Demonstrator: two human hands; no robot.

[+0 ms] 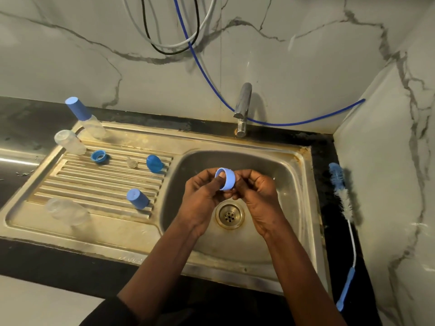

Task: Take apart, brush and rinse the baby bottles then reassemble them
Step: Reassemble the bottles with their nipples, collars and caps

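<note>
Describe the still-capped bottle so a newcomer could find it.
Start at the steel sink and go left across its ribbed drainboard to the back corner. The capped bottle stands there. Unlike the bare bottle beside it and the front bottle, it alone carries a tall blue cap.

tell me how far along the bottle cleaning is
Done: two bottles look taken apart; caps, a collar and a teat lie on the drainboard. In hand: left hand and right hand hold a blue ring over the basin. Left: one capped bottle still assembled, brush idle on the counter, rinsing, reassembly.
</note>
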